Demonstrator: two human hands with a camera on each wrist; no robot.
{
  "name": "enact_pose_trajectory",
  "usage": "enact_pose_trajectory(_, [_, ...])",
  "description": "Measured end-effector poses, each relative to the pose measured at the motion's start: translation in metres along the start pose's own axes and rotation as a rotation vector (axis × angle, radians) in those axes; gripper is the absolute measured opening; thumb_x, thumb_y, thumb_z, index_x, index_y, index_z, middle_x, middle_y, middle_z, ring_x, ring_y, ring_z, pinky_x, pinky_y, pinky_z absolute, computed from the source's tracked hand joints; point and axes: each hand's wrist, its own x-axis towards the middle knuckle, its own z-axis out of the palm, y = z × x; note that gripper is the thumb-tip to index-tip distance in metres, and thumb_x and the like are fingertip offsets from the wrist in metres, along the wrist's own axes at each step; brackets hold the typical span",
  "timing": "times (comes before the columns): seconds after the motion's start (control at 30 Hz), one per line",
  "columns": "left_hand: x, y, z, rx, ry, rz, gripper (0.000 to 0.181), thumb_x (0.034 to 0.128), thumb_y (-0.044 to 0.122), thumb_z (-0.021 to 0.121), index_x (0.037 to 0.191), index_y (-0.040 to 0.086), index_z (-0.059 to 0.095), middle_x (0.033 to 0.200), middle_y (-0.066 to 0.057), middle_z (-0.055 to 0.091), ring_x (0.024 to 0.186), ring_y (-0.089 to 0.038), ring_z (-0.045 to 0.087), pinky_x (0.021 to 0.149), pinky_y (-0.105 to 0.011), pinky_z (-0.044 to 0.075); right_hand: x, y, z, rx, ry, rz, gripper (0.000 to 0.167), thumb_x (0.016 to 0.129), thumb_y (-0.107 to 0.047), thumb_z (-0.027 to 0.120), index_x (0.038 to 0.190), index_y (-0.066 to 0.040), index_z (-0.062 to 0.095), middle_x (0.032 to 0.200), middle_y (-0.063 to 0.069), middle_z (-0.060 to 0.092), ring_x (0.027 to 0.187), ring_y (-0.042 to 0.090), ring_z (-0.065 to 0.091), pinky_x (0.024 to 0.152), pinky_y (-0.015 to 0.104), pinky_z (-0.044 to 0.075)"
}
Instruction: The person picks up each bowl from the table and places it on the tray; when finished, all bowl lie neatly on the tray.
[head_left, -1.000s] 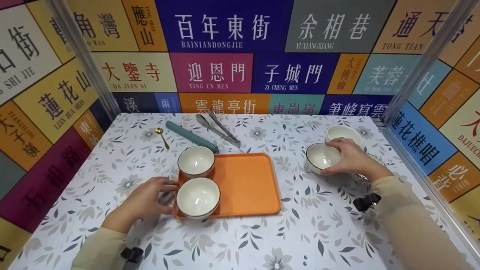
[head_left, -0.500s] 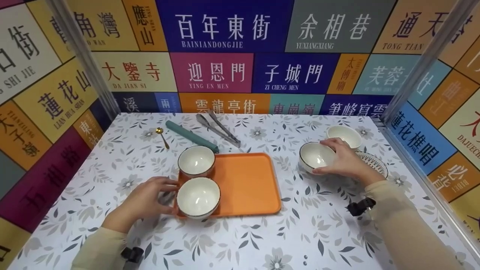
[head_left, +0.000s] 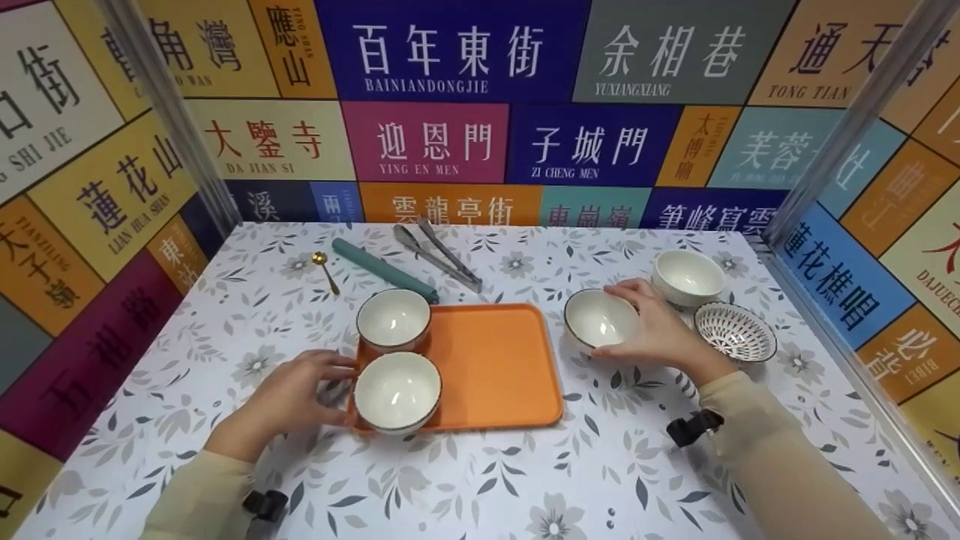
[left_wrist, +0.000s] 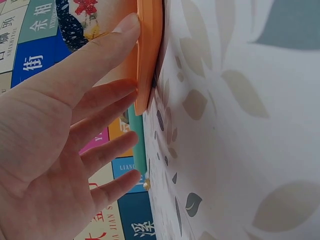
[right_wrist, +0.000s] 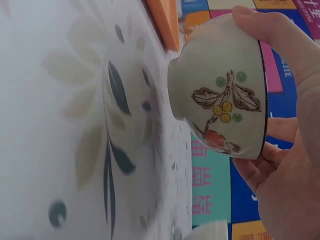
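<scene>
An orange tray (head_left: 495, 367) lies mid-table with two dark-rimmed white bowls, one (head_left: 394, 321) at its back left and one (head_left: 397, 393) at its front left. My left hand (head_left: 292, 397) touches the tray's left edge, its fingers spread and relaxed; in the left wrist view the thumb and fingertips of that hand (left_wrist: 65, 125) meet the orange rim (left_wrist: 149, 55). Just right of the tray, my right hand (head_left: 656, 330) grips a third bowl (head_left: 600, 322) between thumb and fingers. The right wrist view shows this bowl (right_wrist: 225, 90) raised off the table, with fruit painted on its side.
At the back right stand a white bowl (head_left: 688, 277) and a patterned dish (head_left: 735, 332), side by side. Behind the tray lie a green rolled item (head_left: 382, 270), metal tongs (head_left: 439, 257) and a small gold spoon (head_left: 326, 273). Printed panels (head_left: 450, 52) enclose the table.
My right hand has carried its bowl leftward, away from the white bowl and patterned dish, to near the tray's right edge. The left hand has stayed at the tray.
</scene>
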Motion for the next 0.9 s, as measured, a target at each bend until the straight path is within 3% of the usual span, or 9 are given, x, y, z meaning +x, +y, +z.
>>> enact_pose_trajectory(0.37, [-0.001,0.0,-0.001,-0.014,0.005,0.0,0.068,0.069,0.029,0.095,0.131,0.017,0.072,0.145,-0.001,0.062,0.144,-0.034,0.047,0.118,-0.063,0.037,0.006,-0.042,0.031,0.076,-0.029,-0.075,0.111,0.052,-0.041,0.103,0.147,-0.006,0.056,0.147,0.014,0.046,0.14,0.038,0.041,0.117,0.064,0.037])
enact_pose_trajectory(0.6, [0.001,0.001,0.0,-0.008,-0.003,0.014,0.066,0.0705,0.032,0.095,0.131,0.018,0.072,0.145,-0.001,0.063,0.144,-0.034,0.047,0.116,-0.065,0.037,0.012,-0.065,0.051,0.067,-0.072,-0.083,0.113,0.052,-0.05,0.101,0.148,-0.011,0.056,0.148,0.007,0.046,0.139,0.031,0.042,0.116,0.059,0.041])
enact_pose_trajectory(0.9, [0.002,0.001,0.0,0.002,-0.017,0.002,0.067,0.07,0.033,0.096,0.131,0.017,0.073,0.145,0.0,0.062,0.145,-0.033,0.045,0.117,-0.065,0.037,0.026,-0.088,0.08,0.081,-0.126,-0.16,0.114,0.052,-0.05,0.1,0.148,-0.009,0.056,0.148,0.007,0.046,0.138,0.028,0.042,0.115,0.053,0.044])
